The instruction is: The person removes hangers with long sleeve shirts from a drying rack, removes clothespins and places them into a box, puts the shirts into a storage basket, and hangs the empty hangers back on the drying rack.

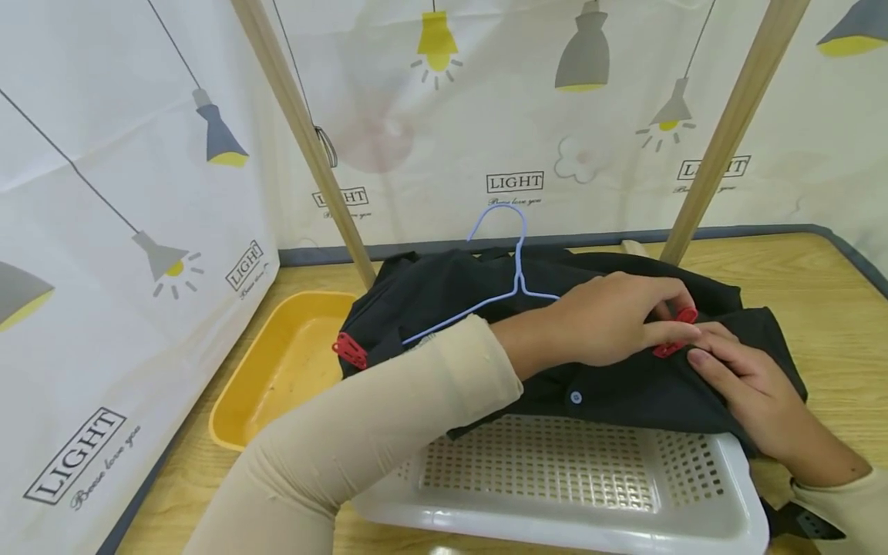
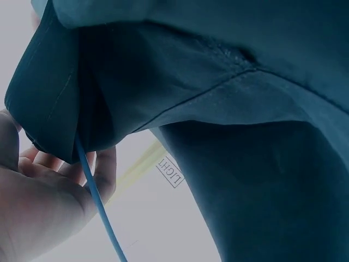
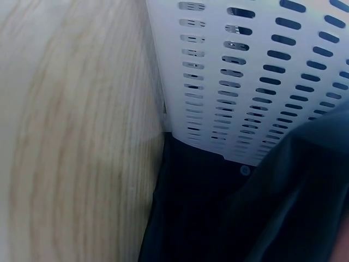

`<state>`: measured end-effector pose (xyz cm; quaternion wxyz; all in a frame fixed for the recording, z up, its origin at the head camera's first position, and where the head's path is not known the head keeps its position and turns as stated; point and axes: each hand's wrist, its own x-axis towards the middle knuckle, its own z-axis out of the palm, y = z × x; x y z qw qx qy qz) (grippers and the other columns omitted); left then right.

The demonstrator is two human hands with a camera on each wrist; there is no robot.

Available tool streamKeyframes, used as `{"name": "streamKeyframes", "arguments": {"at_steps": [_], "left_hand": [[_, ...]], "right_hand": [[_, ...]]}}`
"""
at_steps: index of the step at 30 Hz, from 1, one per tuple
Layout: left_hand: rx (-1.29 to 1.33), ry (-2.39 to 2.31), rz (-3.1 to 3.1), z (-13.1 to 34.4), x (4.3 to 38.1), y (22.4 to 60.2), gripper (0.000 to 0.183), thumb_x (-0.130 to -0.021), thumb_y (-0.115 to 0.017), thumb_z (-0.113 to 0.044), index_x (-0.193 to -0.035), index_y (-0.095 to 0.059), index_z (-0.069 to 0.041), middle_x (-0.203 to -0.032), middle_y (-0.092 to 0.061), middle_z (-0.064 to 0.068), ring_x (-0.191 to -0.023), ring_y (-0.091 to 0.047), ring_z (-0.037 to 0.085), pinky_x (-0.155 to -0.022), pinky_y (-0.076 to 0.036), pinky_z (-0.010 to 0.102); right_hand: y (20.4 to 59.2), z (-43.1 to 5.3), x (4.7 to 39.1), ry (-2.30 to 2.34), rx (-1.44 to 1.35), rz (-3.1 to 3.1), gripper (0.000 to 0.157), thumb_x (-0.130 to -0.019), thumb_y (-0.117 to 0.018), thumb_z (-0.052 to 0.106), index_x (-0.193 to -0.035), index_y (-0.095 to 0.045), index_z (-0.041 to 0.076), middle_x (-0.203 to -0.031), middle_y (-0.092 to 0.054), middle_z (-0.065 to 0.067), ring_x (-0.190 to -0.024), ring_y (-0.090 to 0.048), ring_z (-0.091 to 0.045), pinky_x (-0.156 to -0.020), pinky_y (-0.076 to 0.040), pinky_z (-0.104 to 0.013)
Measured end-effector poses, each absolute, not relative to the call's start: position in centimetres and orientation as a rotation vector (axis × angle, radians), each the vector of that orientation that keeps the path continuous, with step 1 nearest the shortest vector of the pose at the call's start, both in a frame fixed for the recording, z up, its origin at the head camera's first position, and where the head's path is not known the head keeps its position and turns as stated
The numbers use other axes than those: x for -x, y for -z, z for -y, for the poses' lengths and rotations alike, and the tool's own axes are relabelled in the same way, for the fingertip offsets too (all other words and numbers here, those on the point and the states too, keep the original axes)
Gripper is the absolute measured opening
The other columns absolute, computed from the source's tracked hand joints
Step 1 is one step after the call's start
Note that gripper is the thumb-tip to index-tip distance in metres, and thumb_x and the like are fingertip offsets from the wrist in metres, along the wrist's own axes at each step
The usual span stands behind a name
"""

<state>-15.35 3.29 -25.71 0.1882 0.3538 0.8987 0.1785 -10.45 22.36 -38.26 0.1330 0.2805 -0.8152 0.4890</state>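
A black shirt (image 1: 624,393) lies over the white basket, with a blue wire hanger (image 1: 519,262) at its neck. My left hand (image 1: 610,320) reaches across the shirt and pinches a red clothes clip (image 1: 669,348) at the right end of the hanger. Beside it, my right hand (image 1: 756,385) holds the shirt cloth between thumb and fingers. A second red clip (image 1: 350,351) sits on the shirt's left side. In the left wrist view, the hanger wire (image 2: 98,196) runs into the dark cloth (image 2: 180,82). The right wrist view shows hardly any of the right hand.
The white perforated basket (image 1: 555,524) stands under the shirt at the table's front. To the left is a yellow tray (image 1: 277,385), partly behind my left arm. Two wooden poles (image 1: 305,139) rise behind the shirt, before a lamp-printed cloth backdrop (image 1: 451,131). Wood-grain table (image 1: 839,331) shows at right.
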Motion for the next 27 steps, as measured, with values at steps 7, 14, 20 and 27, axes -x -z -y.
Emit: {"name": "streamKeyframes", "arguments": {"at_steps": [7, 14, 20, 27], "left_hand": [[-0.985, -0.474, -2.541, -3.15, 15.40, 25.47, 0.024, -0.089, -0.046, -0.048, -0.106, -0.051, -0.032, -0.089, -0.058, -0.020, -0.080, -0.053, -0.004, -0.069, -0.042, 0.014], [-1.024, -0.466, -2.531, -3.04, 15.46, 25.25, 0.020, -0.090, -0.047, -0.045, -0.100, -0.050, -0.029, -0.085, -0.058, -0.015, -0.072, -0.051, 0.002, -0.062, -0.040, 0.018], [-1.030, -0.467, -2.542, -3.09, 15.30, 25.10, 0.018, -0.090, -0.046, -0.045, -0.097, -0.050, -0.028, -0.084, -0.058, -0.014, -0.071, -0.051, 0.002, -0.061, -0.039, 0.018], [-1.036, -0.507, -2.576, -3.00, 15.06, 25.34, 0.017, -0.091, -0.047, -0.043, -0.094, -0.050, -0.027, -0.082, -0.058, -0.014, -0.070, -0.051, 0.002, -0.060, -0.039, 0.018]], "right_hand": [[38.13, -22.30, 10.74, -1.403, -0.824, 2.352, 0.026, -0.088, -0.041, -0.013, -0.096, -0.060, 0.003, -0.116, -0.053, 0.004, -0.106, -0.045, -0.005, -0.087, -0.033, -0.011], [38.03, -22.24, 10.67, -1.449, -0.802, 2.343, 0.025, -0.088, -0.041, -0.013, -0.095, -0.060, 0.001, -0.115, -0.054, 0.005, -0.106, -0.046, -0.005, -0.087, -0.033, -0.012], [38.07, -22.29, 10.58, -1.435, -0.777, 2.374, 0.024, -0.090, -0.041, -0.011, -0.095, -0.060, 0.003, -0.115, -0.054, 0.006, -0.108, -0.045, -0.004, -0.088, -0.032, -0.010], [38.31, -22.35, 10.62, -1.432, -0.812, 2.326, 0.024, -0.088, -0.042, -0.014, -0.094, -0.060, 0.001, -0.116, -0.054, 0.005, -0.108, -0.046, -0.005, -0.088, -0.033, -0.011]]}}
